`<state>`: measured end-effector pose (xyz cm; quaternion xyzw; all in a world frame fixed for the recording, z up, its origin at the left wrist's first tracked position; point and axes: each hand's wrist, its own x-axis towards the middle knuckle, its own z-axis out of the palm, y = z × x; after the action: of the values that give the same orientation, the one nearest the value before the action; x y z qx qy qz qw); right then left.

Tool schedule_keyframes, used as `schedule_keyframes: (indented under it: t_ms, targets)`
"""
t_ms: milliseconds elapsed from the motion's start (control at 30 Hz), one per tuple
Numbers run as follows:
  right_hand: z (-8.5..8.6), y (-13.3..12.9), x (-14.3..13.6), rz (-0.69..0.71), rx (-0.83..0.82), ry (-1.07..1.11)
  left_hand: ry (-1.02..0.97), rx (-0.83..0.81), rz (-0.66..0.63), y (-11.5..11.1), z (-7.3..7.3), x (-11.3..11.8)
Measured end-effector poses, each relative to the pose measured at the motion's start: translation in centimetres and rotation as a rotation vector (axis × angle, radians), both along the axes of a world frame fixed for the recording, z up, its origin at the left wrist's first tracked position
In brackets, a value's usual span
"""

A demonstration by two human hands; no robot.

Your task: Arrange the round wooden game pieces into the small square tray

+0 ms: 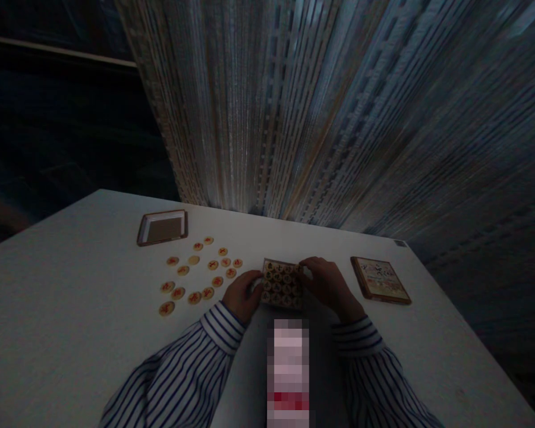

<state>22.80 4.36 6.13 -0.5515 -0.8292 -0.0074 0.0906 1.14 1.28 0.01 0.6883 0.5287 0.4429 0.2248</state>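
Note:
A small box [282,307] filled with rows of round xiangqi pieces [277,286] with dark characters sits on the table in front of me. My left hand [244,294] grips the box's left side, thumb and fingers bent against its edge. At the far right corner, my right hand [327,284] has its fingers curled on the rim, beside the end piece of the back row. Whether its fingertips also touch that piece is too dark to tell. Left of the box, several loose xiangqi pieces [195,298] with red characters lie scattered; one [193,260] shows a blank face.
An open box lid or tray [163,228] with a pale inner rim lies at the back left of the white table [267,235]. To the right rests a closed, printed flat box [380,279]. A string curtain [258,107] hangs behind the table's far edge.

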Motion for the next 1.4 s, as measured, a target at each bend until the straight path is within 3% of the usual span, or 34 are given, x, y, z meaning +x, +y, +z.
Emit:
schedule_keyframes:
  t_ms: [1000,1400]
  targets:
    - [-0.4,0.23,-0.35,-0.041,-0.053,-0.07,0.083,0.026,-0.016,0.0,0.13,-0.04]
    - [0.29,0.09,-0.73,-0.084,-0.089,-0.107,0.091,0.043,-0.03,0.01,0.17,-0.12]
